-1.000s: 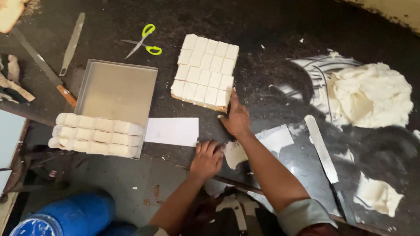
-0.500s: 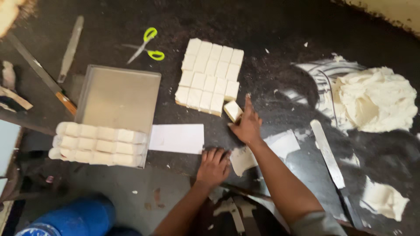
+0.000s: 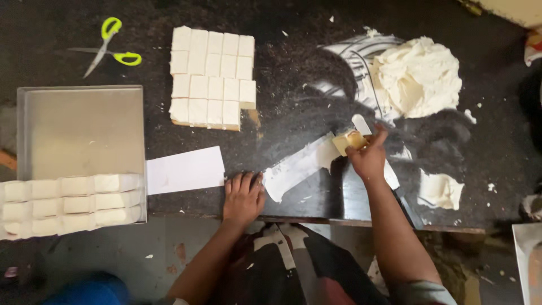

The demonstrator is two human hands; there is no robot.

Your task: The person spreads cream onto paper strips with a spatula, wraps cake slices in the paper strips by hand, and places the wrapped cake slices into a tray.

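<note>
The right hand [image 3: 368, 160] has its fingers pinched round one small tan-sided white block [image 3: 349, 140], holding it just above the dark desk [image 3: 293, 85], next to a long flat blade [image 3: 377, 153] that runs under the hand. The left hand [image 3: 244, 196] lies flat and spread on the front edge of the desk, holding nothing, its fingers between a white paper slip [image 3: 185, 170] on one side and a crumpled strip of white wrap [image 3: 296, 166] on the other.

Further up the desk sits one slab of cut white squares [image 3: 212, 76]: four rows, five squares across in the upper three and four in the bottom row, so the near right corner is missing. One pair of scissors [image 3: 110, 45] with yellow-green handles lies to the slab's left. One grey metal tray [image 3: 79, 133] stands at the left, with three rows of wrapped white blocks [image 3: 68, 203] along its near end; the exact count per row is unclear. To the right lie one large heap of white dough-like mass [image 3: 418, 76] and one smaller lump [image 3: 439, 191], well apart
</note>
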